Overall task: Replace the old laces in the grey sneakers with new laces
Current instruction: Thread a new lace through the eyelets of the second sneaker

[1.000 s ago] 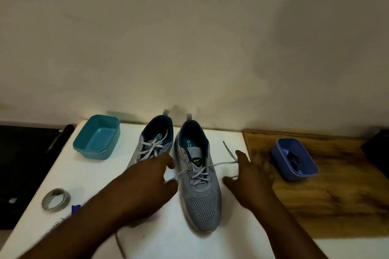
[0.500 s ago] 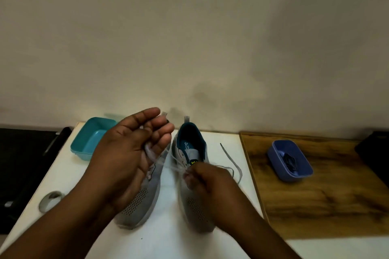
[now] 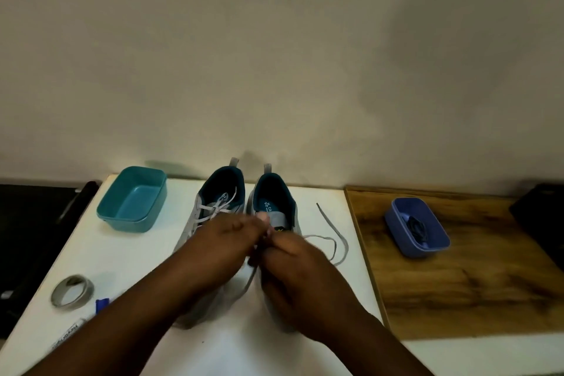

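Centrally, two grey sneakers stand side by side on a white table (image 3: 91,253), heels toward the wall, toes toward the camera. Left sneaker (image 3: 210,207): light lace (image 3: 216,209) still threaded and crossed over the tongue. Right sneaker (image 3: 274,201): teal lining, printed insole visible, tongue partly hidden by the hands.

Both hands meet over the right sneaker's lace area. Left hand (image 3: 225,238): fingers curled, tips pinched together at the tongue; appears to pinch the lace there, though the contact itself is blurred. Right hand (image 3: 293,256): fingers curled under, knuckles up, touching the left hand's fingertips; seems to grip the lace too, but what lies inside the fist is hidden.

One loose end of the right sneaker's lace (image 3: 332,238) runs out from under the right hand, loops on the table just right of the shoe, its tip pointing toward the wall. Another strand hangs down between the two wrists to the table surface.

Teal tub (image 3: 134,201) sits at the table's far left corner, well apart from the shoes. Tape roll (image 3: 71,290) lies near the left edge; a small blue object (image 3: 102,305) just beside it, too blurred to identify. Wooden board (image 3: 457,278) adjoins the table on the right; a blue tub (image 3: 415,229) rests on it, holding dark laces (image 3: 418,227).
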`<state>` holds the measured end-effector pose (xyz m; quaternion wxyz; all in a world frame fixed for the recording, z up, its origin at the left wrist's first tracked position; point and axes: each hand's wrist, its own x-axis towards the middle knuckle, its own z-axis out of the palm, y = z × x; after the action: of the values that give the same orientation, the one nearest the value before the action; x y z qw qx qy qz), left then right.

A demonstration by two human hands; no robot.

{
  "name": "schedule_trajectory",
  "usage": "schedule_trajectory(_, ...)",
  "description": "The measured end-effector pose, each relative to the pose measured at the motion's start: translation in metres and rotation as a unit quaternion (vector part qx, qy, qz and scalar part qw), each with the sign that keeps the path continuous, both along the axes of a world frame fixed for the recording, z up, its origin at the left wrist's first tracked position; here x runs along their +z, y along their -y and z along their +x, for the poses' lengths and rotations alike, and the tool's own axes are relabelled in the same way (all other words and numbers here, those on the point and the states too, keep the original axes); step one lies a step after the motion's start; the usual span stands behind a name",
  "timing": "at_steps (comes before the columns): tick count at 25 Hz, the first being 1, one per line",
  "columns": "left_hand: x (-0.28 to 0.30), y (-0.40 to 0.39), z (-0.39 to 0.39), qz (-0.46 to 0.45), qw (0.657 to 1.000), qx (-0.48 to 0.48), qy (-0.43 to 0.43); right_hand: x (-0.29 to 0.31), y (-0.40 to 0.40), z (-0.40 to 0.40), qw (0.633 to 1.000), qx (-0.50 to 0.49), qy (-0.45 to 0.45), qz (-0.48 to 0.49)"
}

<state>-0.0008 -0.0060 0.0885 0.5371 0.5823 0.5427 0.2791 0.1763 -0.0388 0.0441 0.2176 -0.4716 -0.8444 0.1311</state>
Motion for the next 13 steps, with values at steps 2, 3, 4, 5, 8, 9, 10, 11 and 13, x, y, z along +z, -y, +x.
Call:
schedule_trajectory(2,-0.012,0.000,0.005,-0.132,0.985,-0.035,0.106,0.001,0.003,0.000,0.998,0.052,0.011,-0.020)
schedule_trajectory(3,-0.020,-0.001,0.006,-0.131,0.985,-0.024,0.107,0.001,0.003,0.000,0.997,0.065,0.010,-0.026)
schedule_trajectory(4,-0.025,-0.002,0.008,-0.124,0.987,-0.004,0.105,0.001,0.002,0.000,0.997,0.074,0.001,-0.032)
schedule_trajectory(5,-0.030,-0.005,0.010,-0.124,0.985,0.020,0.120,0.000,0.001,0.001,0.996,0.078,-0.021,-0.037)
schedule_trajectory(8,-0.038,-0.014,0.017,-0.090,0.967,0.118,0.208,-0.011,-0.007,0.006,0.980,-0.041,-0.193,-0.042)
schedule_trajectory(9,-0.042,-0.018,0.018,-0.047,0.968,0.142,0.203,-0.017,-0.011,0.010,0.955,-0.138,-0.258,-0.043)
schedule_trajectory(10,-0.046,-0.021,0.020,0.000,0.973,0.152,0.171,-0.025,-0.017,0.014,0.927,-0.240,-0.284,-0.047)
schedule_trajectory(11,-0.052,-0.024,0.022,0.030,0.978,0.149,0.143,-0.033,-0.024,0.018,0.910,-0.320,-0.258,-0.054)
schedule_trajectory(13,-0.061,-0.027,0.029,0.029,0.984,0.121,0.129,-0.050,-0.033,0.025,0.910,-0.380,-0.149,-0.073)
